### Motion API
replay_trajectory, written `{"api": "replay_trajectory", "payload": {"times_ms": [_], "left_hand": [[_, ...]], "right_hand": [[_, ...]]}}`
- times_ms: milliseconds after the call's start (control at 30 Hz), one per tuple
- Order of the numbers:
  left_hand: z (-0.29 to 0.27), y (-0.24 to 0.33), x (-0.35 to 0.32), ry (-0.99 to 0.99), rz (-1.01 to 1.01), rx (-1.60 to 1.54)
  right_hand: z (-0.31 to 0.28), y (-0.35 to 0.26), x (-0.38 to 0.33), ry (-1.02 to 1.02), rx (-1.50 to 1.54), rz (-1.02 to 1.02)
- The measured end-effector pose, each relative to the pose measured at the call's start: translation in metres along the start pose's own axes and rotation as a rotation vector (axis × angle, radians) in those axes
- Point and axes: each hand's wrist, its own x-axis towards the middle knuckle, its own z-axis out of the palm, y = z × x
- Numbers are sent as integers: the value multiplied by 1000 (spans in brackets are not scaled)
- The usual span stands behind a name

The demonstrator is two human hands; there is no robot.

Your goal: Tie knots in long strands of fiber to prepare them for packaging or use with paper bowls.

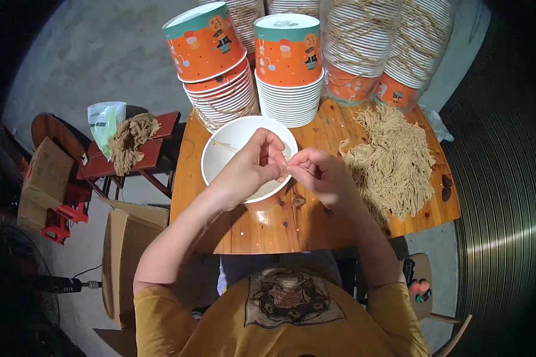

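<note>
Both my hands are over a white round paper tub, whose open mouth faces up at me. My left hand is closed in a pinch above its inside, and a thin tan string shows just beyond that hand, across the tub. At the tub's right rim my right hand pinches too, its fingertips meeting those of my left. What lies between the fingertips is tiny; it looks like the string's end. To the right of my right hand lies a loose heap of tan strings.
Upside-down stacks of orange and green paper tubs line the wooden table's far side, some strung with tan cord. Plastic wraps the tall stacks at right. Left of the table, a red stool bears another string bundle; cardboard boxes stand below.
</note>
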Motion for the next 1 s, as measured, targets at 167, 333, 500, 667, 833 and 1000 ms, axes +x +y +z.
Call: {"api": "replay_trajectory", "payload": {"times_ms": [167,333,500,667,833,1000], "left_hand": [[-1,-2,0,29,-82,-133],[0,-1,2,20,-1,-32],[-1,-6,0,8,80,60],[0,2,-5,-25,161,277],[1,-6,-5,28,279,313],[1,-1,-14,238,261,473]], "right_hand": [[0,6,2,-26,-1,-75],[1,18,8,35,-32,-242],[4,0,3,18,-28,-62],[7,-1,3,64,-33,-25],[11,2,5,74,26,33],[14,1,2,98,64,31]]}}
